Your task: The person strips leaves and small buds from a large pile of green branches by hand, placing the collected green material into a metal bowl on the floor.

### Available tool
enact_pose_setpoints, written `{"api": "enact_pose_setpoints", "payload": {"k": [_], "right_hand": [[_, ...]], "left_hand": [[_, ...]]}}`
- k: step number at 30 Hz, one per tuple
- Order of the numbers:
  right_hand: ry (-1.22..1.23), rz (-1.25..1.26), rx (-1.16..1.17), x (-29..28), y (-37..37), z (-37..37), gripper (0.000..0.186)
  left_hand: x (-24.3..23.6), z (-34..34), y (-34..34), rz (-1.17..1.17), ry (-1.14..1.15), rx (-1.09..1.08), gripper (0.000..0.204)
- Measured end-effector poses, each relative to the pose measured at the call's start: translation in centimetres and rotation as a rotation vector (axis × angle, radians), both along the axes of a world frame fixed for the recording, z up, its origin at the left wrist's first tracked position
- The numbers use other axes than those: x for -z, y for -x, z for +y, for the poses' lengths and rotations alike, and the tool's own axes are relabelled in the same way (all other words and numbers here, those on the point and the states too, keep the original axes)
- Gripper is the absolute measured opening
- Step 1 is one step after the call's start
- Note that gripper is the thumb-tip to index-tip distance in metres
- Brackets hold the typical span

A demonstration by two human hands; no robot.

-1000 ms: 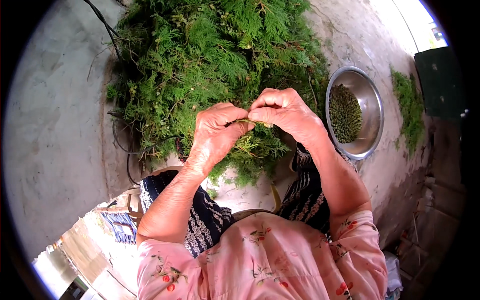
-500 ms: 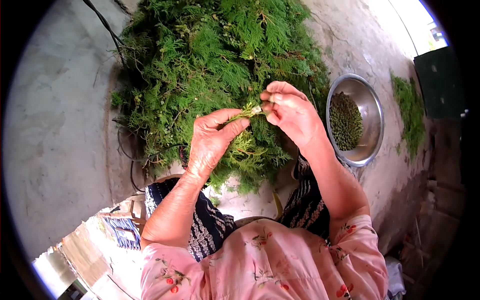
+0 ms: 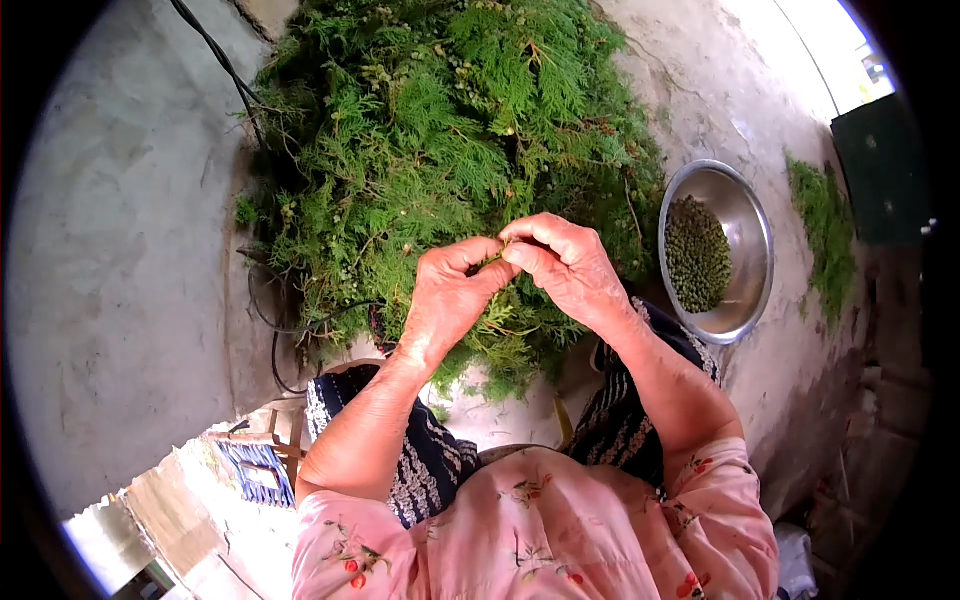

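Over a big pile of green conifer branches, my two hands come together at the fingertips. My left hand is closed, thumb and forefinger pinching a small conifer sprig. Most of that sprig is hidden by the fingers. My right hand is closed too, its thumb and fingertips pressed together at the sprig's tip; what exactly they pinch is too small to make out. On the right stands a shiny metal bowl partly filled with small round green cones.
Black cables run along the pile's left side beside a grey concrete slab. A smaller heap of green sprigs lies beyond the bowl, near a dark green panel. A stool with a blue woven seat is at lower left.
My right hand has moved down and left, closing its fingertips against the sprig held in my left hand. The sprig, more visible before, is now mostly covered.
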State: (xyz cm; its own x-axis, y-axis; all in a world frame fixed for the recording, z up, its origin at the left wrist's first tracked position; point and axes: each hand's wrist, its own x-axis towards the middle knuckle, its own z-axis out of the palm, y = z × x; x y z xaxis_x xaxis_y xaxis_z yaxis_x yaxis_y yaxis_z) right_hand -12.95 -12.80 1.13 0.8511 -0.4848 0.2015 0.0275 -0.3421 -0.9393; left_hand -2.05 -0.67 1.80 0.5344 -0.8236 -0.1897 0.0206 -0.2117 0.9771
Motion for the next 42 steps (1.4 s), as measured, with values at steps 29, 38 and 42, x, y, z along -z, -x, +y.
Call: {"api": "enact_pose_setpoints", "payload": {"k": [29,38,42], "right_hand": [[-0.909,0.327,0.115,1.4,0.7,-0.7,0.021],[0.033,0.378,-0.177,2.1,-0.1,2.1,0.021],[0.001,0.331,-0.141,2.3,0.2,1.8,0.014]], "left_hand": [[0.8,-0.2,-5.0,0.965,0.432,-0.703,0.016],[0.6,-0.4,-5.1,0.964,0.445,-0.759,0.023],[0.9,-0.3,-5.2,0.855,0.418,-0.741,0.026]]}}
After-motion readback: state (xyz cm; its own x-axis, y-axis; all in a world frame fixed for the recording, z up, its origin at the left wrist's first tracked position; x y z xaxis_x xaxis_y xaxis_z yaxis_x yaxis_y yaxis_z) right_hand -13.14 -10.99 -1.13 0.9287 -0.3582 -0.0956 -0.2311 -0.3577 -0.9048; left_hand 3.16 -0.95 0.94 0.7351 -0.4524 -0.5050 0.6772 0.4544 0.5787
